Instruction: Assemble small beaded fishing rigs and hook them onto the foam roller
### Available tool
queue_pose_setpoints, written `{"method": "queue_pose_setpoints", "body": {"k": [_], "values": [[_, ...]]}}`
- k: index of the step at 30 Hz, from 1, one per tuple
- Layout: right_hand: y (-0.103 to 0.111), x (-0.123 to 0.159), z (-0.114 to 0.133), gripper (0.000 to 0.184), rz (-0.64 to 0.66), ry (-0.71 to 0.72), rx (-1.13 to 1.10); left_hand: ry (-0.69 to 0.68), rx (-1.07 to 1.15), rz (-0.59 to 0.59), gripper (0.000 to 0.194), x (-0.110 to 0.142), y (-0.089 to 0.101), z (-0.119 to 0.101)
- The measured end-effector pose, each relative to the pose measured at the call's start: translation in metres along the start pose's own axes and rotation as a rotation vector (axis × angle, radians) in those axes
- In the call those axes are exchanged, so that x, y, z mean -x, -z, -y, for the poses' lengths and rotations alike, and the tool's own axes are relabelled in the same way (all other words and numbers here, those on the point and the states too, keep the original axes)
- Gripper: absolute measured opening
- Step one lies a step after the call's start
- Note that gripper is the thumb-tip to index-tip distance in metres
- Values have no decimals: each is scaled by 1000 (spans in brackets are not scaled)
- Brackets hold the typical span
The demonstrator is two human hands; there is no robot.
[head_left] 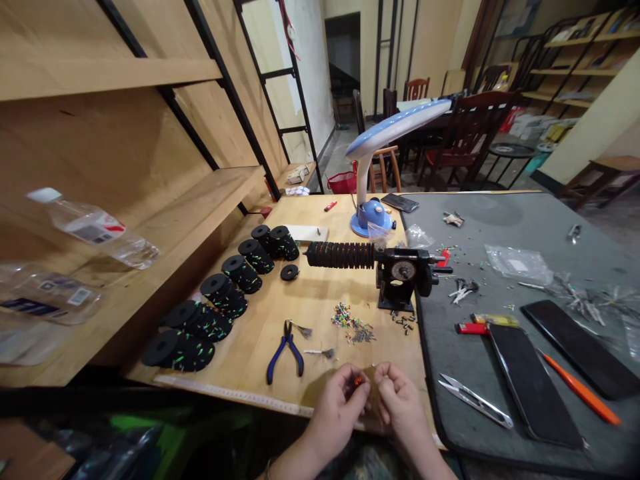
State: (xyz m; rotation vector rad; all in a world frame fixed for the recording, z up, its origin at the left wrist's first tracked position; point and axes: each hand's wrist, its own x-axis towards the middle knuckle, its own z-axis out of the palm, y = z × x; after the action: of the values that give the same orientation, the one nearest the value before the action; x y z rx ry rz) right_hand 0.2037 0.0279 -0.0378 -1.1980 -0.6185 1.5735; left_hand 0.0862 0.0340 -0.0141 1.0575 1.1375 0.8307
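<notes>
At the table's near edge, my left hand (346, 395) is closed around a small orange piece (358, 380), mostly covered by the fingers. Close to its right, my right hand (399, 393) pinches with thumb and forefinger; what it holds is too small to make out. Just beyond the hands lie a pile of small coloured beads (342, 315), some thin grey metal bits (361, 333) and small metal cylinders (404, 323). Blue-handled pliers (285, 353) lie to the left, beside two feathery-ended bundles, one of them white (320, 353).
A hand-cranked winder (400, 273) bears a row of black discs (341, 255). Stacks of black foam spools (180, 347) line the left side. A blue desk lamp (371, 217) stands behind. Thread snips (475, 400), phones (537, 383) and an orange knife (583, 390) lie on the grey mat.
</notes>
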Motion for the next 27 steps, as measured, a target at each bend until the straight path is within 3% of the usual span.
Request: {"method": "queue_pose_setpoints", "body": {"k": [15,27], "values": [[10,-1,-5,50,-40,-62,-136,57,-7,39,21,4,4,-7],[10,-1,-1,57,-16,-21,15,56,-10,18,10,0,7,-6]]}}
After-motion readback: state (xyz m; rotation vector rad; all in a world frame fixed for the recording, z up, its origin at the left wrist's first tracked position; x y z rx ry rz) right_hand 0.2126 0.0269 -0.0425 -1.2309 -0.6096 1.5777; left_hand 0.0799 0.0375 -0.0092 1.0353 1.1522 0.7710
